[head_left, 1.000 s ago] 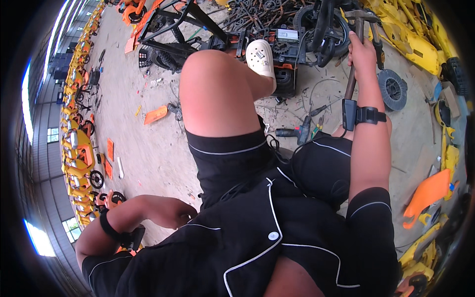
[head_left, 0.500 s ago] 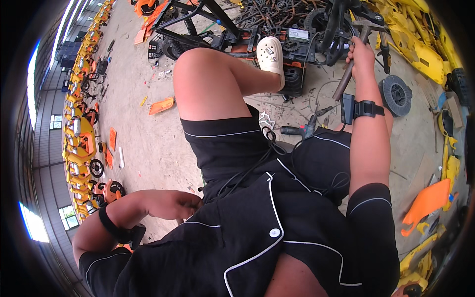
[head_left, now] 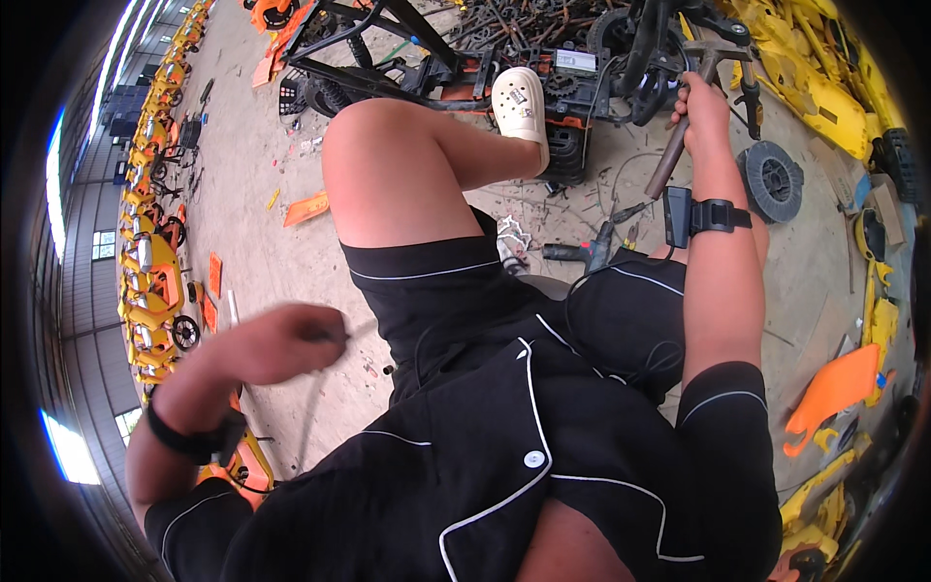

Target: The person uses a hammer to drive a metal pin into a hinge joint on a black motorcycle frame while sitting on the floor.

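My right hand is wrapped around the handle of a hammer. The hammer's metal head is up beside the black frame, and the handle slants down toward me. At the left, away from the vehicle, my left hand hangs over the floor with its fingers curled. Something dark shows at those fingers, and a blurred thin streak runs beside them; motion smears what it is. Ahead lies a partly stripped black vehicle frame, with my foot in a white clog against it.
A cordless drill lies on the floor near my thigh, and a grey spool-like disc right of my forearm. Yellow body panels pile up at the right, with an orange panel nearer. Yellow scooters line the left.
My left hand has risen from beside my waist and moved up and left, away from my body. My right hand keeps its hold on the hammer, almost unmoved.
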`<state>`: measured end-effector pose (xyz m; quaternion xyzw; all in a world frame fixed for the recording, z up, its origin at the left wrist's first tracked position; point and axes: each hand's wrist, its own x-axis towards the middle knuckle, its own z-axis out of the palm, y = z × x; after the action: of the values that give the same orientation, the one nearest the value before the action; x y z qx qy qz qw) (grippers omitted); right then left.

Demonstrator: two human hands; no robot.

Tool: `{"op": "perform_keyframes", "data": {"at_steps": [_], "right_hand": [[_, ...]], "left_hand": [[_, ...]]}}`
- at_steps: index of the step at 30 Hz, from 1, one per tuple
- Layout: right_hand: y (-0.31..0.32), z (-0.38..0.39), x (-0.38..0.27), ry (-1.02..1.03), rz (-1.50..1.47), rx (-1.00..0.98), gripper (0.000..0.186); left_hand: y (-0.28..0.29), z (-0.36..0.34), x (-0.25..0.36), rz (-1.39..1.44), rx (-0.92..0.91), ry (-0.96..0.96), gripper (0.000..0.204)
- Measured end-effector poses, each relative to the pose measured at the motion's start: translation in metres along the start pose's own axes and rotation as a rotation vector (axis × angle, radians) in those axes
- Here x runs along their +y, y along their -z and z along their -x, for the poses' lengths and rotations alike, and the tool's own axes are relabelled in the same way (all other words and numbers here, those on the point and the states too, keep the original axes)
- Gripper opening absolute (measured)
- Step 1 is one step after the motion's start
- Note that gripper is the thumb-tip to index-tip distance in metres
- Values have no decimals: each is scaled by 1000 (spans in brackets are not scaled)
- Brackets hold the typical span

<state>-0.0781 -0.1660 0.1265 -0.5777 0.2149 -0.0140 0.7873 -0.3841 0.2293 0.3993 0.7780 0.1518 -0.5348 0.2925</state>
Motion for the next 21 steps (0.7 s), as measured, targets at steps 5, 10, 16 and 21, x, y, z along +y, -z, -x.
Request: {"op": "perform_keyframes", "data": {"at_steps": [5, 10, 16, 21], "right_hand": [[-6, -4, 3, -41, -18, -23, 20], [0, -14, -7, -20, -13, 3, 19], [-17, -9, -5, 11, 26, 19, 21], [-18, 1, -13, 27, 14, 32, 18]], "left_hand": [[81, 138, -5, -100, 709, -56, 27], [143, 213, -35, -180, 787, -122, 43], [157, 92, -3, -605, 624, 314, 23], [198, -48, 24, -779, 337, 109, 36]]}}
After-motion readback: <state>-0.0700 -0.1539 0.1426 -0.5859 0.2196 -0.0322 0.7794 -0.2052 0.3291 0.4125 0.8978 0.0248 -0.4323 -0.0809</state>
